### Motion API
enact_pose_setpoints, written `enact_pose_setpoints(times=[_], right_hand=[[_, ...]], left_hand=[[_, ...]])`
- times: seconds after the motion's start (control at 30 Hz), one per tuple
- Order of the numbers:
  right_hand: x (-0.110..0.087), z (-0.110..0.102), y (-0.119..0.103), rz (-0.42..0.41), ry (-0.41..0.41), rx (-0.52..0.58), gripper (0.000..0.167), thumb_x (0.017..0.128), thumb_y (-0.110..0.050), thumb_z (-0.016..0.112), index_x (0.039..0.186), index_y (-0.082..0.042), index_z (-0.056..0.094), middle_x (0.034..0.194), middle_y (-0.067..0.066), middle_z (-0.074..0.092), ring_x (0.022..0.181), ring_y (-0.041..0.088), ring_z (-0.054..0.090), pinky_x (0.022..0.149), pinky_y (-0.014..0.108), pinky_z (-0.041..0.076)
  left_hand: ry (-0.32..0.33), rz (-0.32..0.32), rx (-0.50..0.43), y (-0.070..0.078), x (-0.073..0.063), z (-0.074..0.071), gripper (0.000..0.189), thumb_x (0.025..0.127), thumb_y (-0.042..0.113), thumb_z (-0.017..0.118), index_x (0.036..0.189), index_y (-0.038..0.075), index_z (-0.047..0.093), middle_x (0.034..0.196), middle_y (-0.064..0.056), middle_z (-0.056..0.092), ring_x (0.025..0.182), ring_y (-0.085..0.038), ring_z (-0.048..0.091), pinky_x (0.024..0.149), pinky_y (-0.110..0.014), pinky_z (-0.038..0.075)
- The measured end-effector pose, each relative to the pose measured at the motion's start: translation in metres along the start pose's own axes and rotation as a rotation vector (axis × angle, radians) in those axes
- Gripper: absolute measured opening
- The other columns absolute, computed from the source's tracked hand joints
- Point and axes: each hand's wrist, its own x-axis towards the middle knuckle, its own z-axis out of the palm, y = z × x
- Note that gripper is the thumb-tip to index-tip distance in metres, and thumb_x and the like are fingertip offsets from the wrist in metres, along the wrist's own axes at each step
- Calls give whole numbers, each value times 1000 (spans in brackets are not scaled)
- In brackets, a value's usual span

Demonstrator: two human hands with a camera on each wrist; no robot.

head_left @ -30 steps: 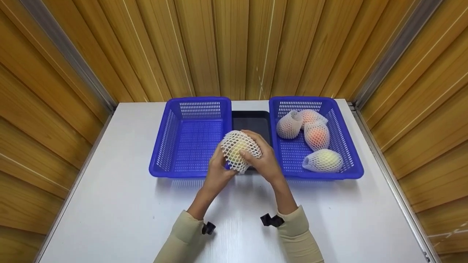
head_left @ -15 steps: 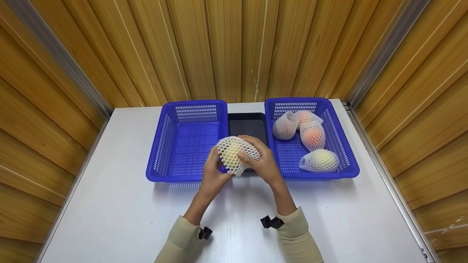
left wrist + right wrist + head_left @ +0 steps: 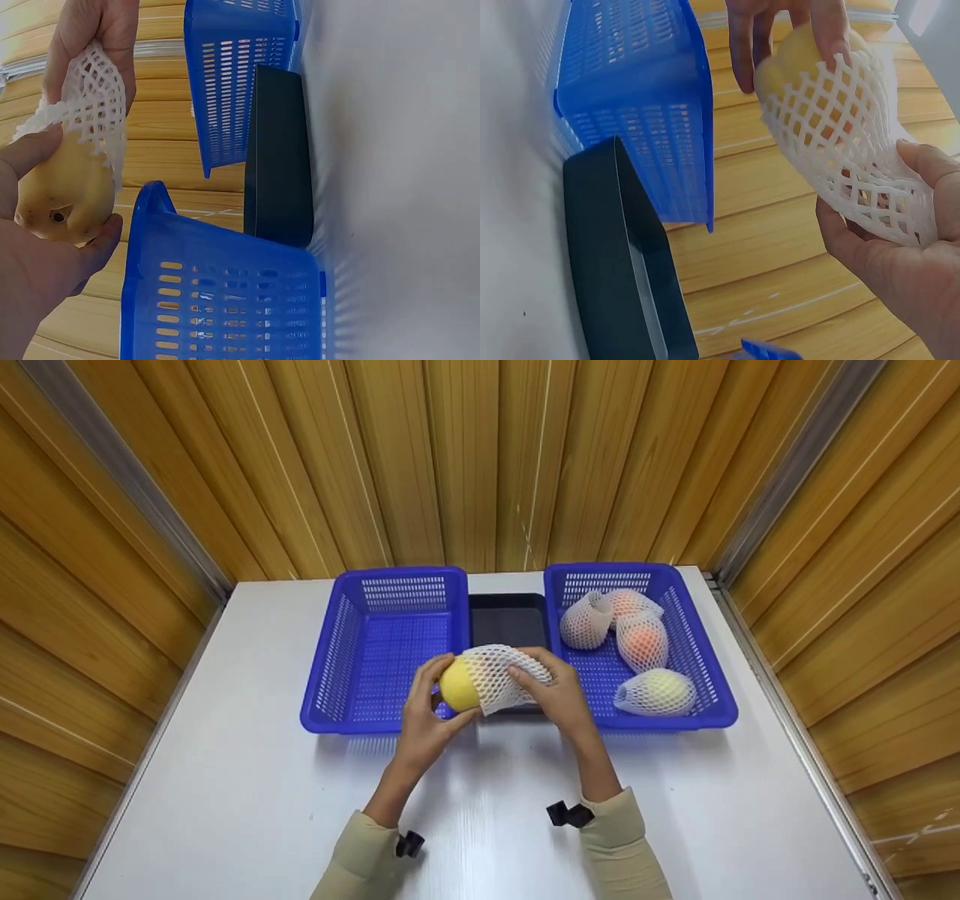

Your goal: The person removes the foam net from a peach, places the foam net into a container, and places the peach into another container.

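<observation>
A person's left hand [image 3: 426,724] grips the bare end of a yellow fruit [image 3: 457,685] while the right hand [image 3: 561,696] pinches the white foam net [image 3: 496,678] around its other end, opposed holds apparently steadying it, raised above the counter [image 3: 225,780] near a black tray [image 3: 508,619].

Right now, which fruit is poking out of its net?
The yellow fruit in the left hand: its end is bare, while the four fruits in the right basket are netted.

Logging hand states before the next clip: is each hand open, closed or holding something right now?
Left hand: holding the yellow fruit at its bare end.
Right hand: holding the white net that partly covers the fruit.
</observation>
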Motion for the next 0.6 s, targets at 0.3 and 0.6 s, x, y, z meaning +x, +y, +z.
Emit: enact_pose_setpoints(times=[0.3,0.6], right_hand=[[-4,-9,-19,17,44,10,26,94,-6,71,119,2,69,110,14,71,95,17,65,85,25,54],[-3,-16,-14,-26,62,-40,31,94,0,66,124,10,63,124,23,62,115,24,58,103,29,45]], left_hand=[[32,-14,45,2,3,-7,85,68,-4,91,143,4,50,146,-15,46,126,-30,51,95,-37,57],[28,-4,120,29,3,-12,80,69,-10,88,138,-6,50,143,-24,46,129,-39,52,97,-35,56]])
